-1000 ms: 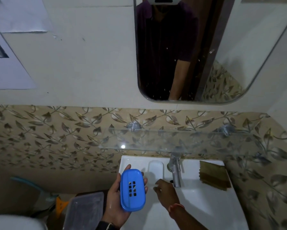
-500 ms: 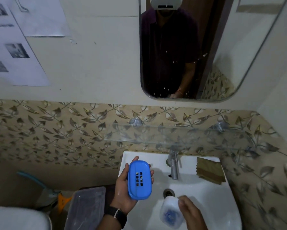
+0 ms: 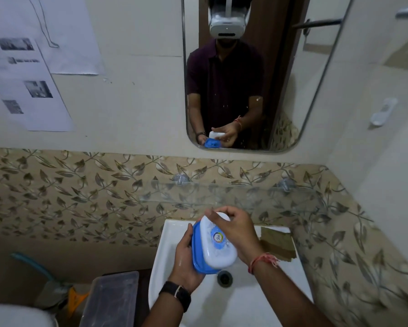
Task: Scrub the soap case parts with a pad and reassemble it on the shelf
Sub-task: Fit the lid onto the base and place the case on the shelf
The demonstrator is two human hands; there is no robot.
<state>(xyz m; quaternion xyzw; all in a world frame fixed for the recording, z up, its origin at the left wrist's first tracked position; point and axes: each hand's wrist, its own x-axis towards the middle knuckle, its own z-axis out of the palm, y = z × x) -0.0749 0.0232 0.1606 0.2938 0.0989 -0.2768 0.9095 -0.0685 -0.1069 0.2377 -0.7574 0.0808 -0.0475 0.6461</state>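
Over the white sink (image 3: 167, 256), my left hand (image 3: 184, 260) cups the blue soap case base (image 3: 198, 263) from the left and below. My right hand (image 3: 233, 230) grips the clear white lid (image 3: 218, 246), which carries a round label, and holds it against the top of the blue base. The lid sits tilted on the base. A brownish scrub pad (image 3: 277, 241) lies on the sink's right rim, apart from both hands. The glass shelf (image 3: 233, 194) hangs on the wall just above the sink, with nothing on it.
A mirror (image 3: 257, 67) above the shelf reflects the person and both hands. The drain (image 3: 224, 277) shows below the case. A clear plastic bin (image 3: 111, 298) stands left of the sink. Paper sheets (image 3: 33, 79) hang on the left wall. The tap is hidden behind my hands.
My right hand lifted the clear lid out of the sink basin and brought it onto the blue base in my left hand. The camera tilted up, showing more of the mirror.
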